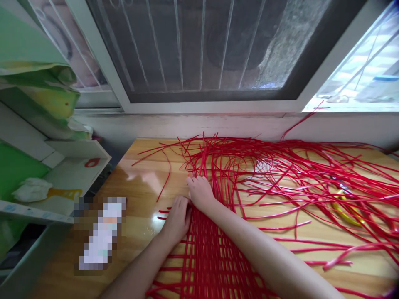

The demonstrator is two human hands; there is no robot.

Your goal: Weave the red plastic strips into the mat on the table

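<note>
A sheet of red strips woven in a lattice (pixel 215 257) lies on the wooden table (pixel 137 232), with long loose strip ends running from its far side. My right hand (pixel 201 193) is closed over the strips at the weave's far left corner, its fingers curled down. Just nearer and to the left, my left hand (pixel 177 218) is bent at the weave's left edge, its fingers closed on a red strip. Short strip ends (pixel 163 214) stick out beyond it. My fingertips are mostly hidden against the strips.
A tangle of loose red strips (pixel 249 149) spreads across the back and right. Among them lies a yellow-handled tool (pixel 346 211). At left are a blurred-out pale object (pixel 101 236) and a white shelf (pixel 56 203) with a yellow item. A barred window (pixel 202 50) stands behind.
</note>
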